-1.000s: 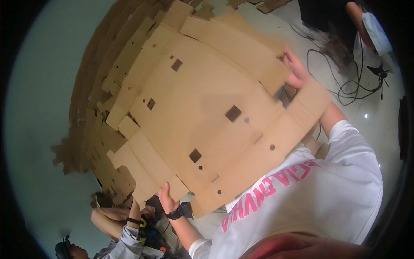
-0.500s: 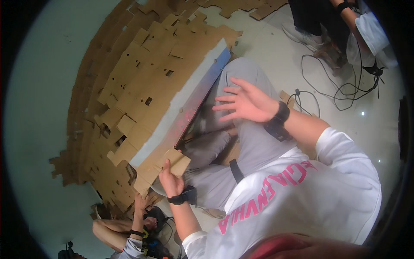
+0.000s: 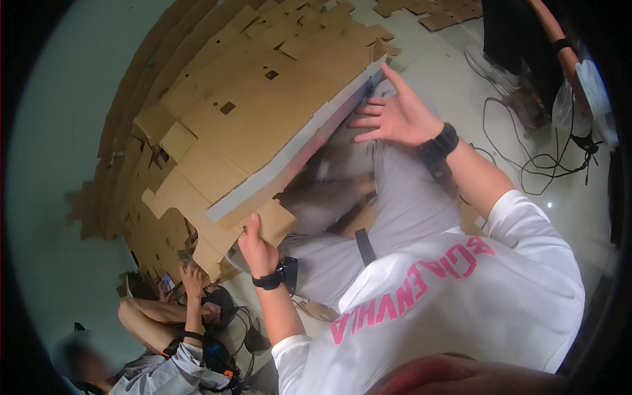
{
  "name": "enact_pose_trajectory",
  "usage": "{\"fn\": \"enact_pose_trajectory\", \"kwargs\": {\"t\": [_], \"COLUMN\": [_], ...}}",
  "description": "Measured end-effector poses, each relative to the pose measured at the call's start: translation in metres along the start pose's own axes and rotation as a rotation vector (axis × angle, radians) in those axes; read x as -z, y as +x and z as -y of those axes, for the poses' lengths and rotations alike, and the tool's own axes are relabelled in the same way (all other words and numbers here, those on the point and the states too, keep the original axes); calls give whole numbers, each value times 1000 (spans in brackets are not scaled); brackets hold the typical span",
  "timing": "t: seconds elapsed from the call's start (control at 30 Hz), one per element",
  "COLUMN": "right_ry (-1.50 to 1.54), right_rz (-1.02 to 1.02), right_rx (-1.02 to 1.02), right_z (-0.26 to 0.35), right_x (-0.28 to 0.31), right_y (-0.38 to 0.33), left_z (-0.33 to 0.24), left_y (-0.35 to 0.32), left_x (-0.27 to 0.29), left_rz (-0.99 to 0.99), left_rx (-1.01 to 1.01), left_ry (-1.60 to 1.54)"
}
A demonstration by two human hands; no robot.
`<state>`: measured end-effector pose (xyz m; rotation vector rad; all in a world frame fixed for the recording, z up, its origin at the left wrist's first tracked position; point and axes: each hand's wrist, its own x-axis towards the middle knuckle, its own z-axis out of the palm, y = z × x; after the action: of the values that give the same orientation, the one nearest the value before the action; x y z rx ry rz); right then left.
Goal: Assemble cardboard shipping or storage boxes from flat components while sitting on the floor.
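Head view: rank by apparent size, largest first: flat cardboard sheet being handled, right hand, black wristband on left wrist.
1. Flat cardboard sheet, by far the largest.
2. Right hand, open, fingers spread at the sheet's far edge.
3. Black wristband on the left wrist, smallest.
Fisheye bending does not change this order.

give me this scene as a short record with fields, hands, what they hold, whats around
left hand: grips a lower flap of the flat cardboard sheet, fingers closed on it
right hand: open, fingers spread, at the sheet's far edge; contact cannot be told
cardboard sheet: large, brown, die-cut with small square holes, tilted over the person's lap
wrists: a black band on each
clothing: white shirt with pink print, grey trousers
behind: stack of cardboard blanks on the floor
nearby: seated person at lower left; black cables on the floor at right
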<state>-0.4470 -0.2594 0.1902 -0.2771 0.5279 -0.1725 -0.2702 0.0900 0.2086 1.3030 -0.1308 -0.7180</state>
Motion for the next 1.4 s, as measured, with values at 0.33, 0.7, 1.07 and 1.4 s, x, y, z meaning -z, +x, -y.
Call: {"fn": "enact_pose_trajectory", "kwargs": {"t": [0.33, 0.7, 1.07, 1.4], "right_ry": [-147, -37, -506, -755], "right_rz": [-93, -28, 64, -32], "right_rx": [-118, 237, 832, 924], "right_z": [8, -28, 87, 109], "right_x": [-12, -21, -40, -18], "right_y": [51, 44, -1, 23], "left_z": [2, -48, -10, 16], "left_y": [14, 70, 168, 182], "left_x": [21, 32, -43, -32], "left_rz": [62, -65, 268, 192], "left_rx": [-26, 50, 279, 253], "left_ry": [41, 337, -32, 164]}}
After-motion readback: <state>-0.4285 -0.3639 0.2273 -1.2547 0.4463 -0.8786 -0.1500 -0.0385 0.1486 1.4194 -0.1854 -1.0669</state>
